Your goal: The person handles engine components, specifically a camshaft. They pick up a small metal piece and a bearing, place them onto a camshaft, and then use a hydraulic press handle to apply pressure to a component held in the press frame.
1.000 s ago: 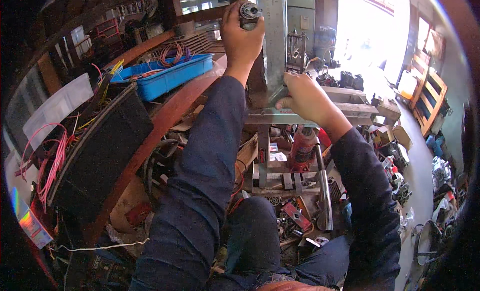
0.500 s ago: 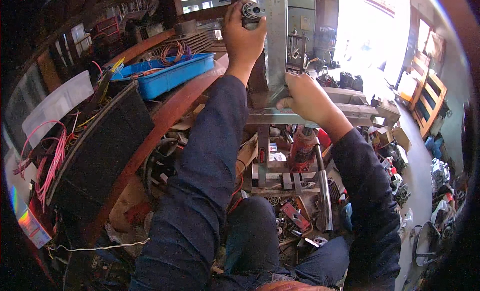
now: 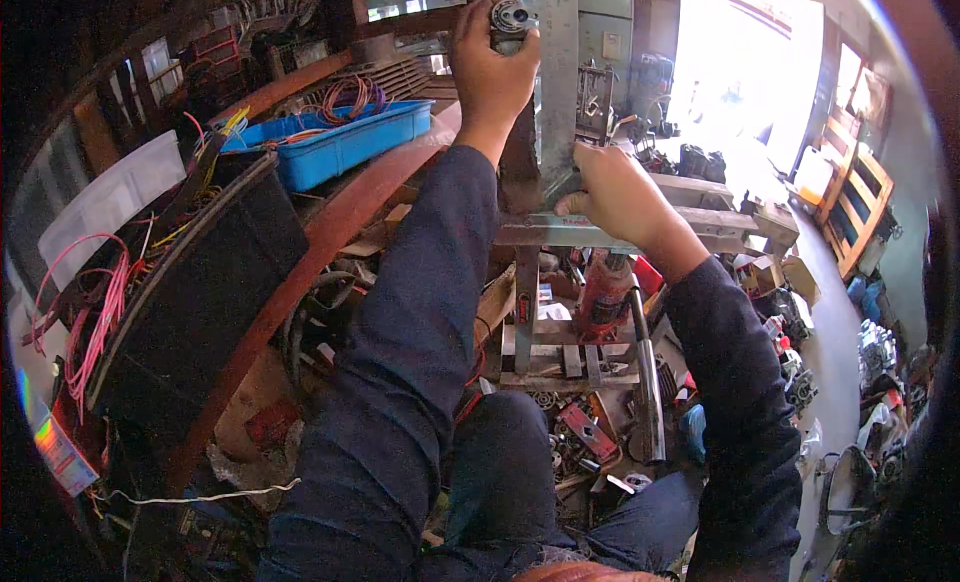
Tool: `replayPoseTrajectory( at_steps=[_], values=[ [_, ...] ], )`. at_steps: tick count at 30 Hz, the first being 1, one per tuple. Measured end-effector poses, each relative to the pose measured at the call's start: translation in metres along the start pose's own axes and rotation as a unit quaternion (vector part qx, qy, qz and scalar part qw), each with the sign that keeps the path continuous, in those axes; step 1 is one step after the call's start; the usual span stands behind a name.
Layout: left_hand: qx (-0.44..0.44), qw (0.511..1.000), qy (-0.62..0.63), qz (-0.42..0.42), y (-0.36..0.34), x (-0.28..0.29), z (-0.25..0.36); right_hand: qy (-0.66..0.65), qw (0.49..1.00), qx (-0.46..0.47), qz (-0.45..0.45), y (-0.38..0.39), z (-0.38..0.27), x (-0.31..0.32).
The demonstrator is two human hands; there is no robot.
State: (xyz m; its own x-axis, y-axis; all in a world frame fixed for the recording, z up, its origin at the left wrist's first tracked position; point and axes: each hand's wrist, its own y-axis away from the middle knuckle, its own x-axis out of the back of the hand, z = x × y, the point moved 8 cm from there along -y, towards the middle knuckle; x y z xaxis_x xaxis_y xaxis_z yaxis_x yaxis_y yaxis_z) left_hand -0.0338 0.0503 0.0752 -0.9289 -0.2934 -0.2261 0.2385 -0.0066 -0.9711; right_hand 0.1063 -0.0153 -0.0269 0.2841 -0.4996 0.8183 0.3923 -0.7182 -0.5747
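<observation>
At the top, my left hand [image 3: 490, 77] is closed round a cylindrical metal part [image 3: 510, 17] with a ring-shaped, holed end turned toward me. It is raised beside an upright grey steel plate [image 3: 558, 92]. My right hand [image 3: 625, 197] is closed at the foot of that plate, just above a horizontal steel crossbar [image 3: 560, 229]. Its thumb lies near the bar, and whatever the fingers grip is hidden. Below the crossbar stands a red bottle jack [image 3: 605, 297]. A shiny metal pipe [image 3: 647, 382] slants down beside it.
A blue tray [image 3: 350, 147] of wires sits at left, above a curved reddish beam [image 3: 330, 237] and a black panel [image 3: 200, 282]. Tools and metal parts, including a red part [image 3: 588, 432], litter the floor by my knees. A wooden rack [image 3: 862, 207] leans at far right.
The metal part in my left hand has shifted slightly right and up, and its end face looks a little turned. My right hand stays at the foot of the plate.
</observation>
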Motion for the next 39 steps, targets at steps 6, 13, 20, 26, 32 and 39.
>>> replayPoseTrajectory(
  at_steps=[6, 13, 20, 26, 32, 39],
  values=[
    [0.010, 1.000, 0.011, -0.004, 0.001, -0.002, -0.003, 0.020, 0.999, 0.023, 0.028, 0.003, -0.004, 0.004],
    [-0.026, 0.999, -0.011, 0.018, 0.001, 0.001, -0.001, 0.024, 1.000, 0.015, 0.011, 0.000, -0.002, -0.001],
    [0.005, 1.000, 0.015, -0.008, 0.000, -0.002, -0.004, 0.021, 1.000, 0.008, 0.003, -0.001, -0.003, 0.000],
    [0.021, 1.000, 0.011, -0.009, 0.001, -0.002, -0.011, 0.010, 1.000, 0.023, 0.012, -0.001, -0.008, -0.001],
    [0.015, 1.000, -0.015, -0.014, 0.002, -0.005, -0.018, 0.009, 1.000, 0.025, 0.003, -0.002, -0.010, -0.002],
    [0.022, 0.999, 0.021, -0.016, 0.004, 0.000, -0.008, -0.009, 1.000, 0.012, -0.015, -0.006, -0.012, -0.010]
  ],
)
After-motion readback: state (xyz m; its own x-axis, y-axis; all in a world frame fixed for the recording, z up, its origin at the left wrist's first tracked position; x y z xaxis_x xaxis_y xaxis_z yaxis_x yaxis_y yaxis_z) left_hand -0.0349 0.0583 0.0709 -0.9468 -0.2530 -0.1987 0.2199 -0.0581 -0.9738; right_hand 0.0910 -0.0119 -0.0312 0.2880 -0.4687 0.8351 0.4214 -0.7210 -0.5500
